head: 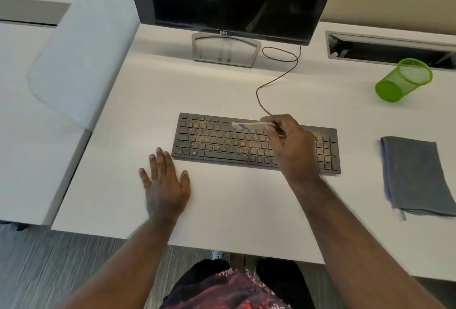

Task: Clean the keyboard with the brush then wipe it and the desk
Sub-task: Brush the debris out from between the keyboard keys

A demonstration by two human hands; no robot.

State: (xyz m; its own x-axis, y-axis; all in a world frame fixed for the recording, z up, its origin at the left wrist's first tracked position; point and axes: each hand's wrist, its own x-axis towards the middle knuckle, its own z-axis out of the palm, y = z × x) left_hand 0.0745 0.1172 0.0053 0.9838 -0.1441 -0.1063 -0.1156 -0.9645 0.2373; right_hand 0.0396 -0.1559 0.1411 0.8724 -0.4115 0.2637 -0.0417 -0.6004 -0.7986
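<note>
Black keyboard [254, 144] lies across the middle of the white worktop [234, 210], its keys speckled with yellowish crumbs, so the brushing step looks barely begun. The right hand [291, 145] pinches a slim pale brush [251, 125] by its handle, with the bristle end over the upper key rows; whether it touches them I cannot tell. The next move probably calls for short sweeps along the rows, driving grit off one edge. The left hand [164, 185] rests flat on the worktop with fingers spread, just beside the keyboard's near-left corner. A folded grey cloth [417, 175] waits to the right, well apart.
</note>
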